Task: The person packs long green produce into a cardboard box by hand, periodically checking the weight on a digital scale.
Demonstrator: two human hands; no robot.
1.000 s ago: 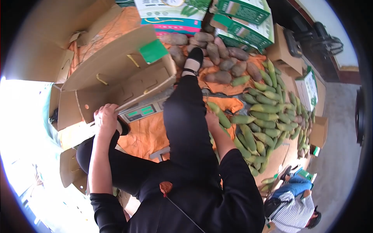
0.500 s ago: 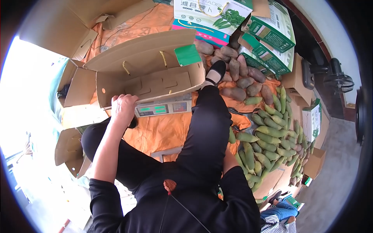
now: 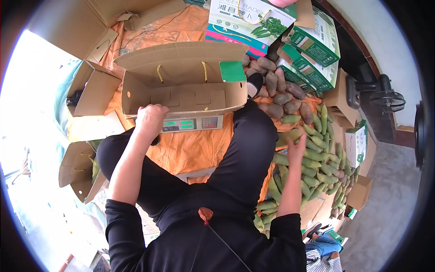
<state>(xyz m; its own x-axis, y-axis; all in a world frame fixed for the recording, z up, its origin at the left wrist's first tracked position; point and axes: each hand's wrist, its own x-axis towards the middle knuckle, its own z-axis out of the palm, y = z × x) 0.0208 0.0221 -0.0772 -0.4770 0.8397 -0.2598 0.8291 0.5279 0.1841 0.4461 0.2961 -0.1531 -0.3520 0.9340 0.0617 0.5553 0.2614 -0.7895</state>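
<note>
Radish (image 3: 289, 136), just one, is grasped by the right hand (image 3: 297, 146); the left hand (image 3: 152, 119) grips one box (image 3: 186, 98).

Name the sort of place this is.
Probably a produce packing area: a green radish heap lies beside the seated person, an open carton sits on a digital scale, and printed radish boxes are stacked nearby.

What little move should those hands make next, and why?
Probably bring the green radish over to the open box: the right hand seems to hold it, while the left hand grips the box's near edge, just above the lit scale.
</note>
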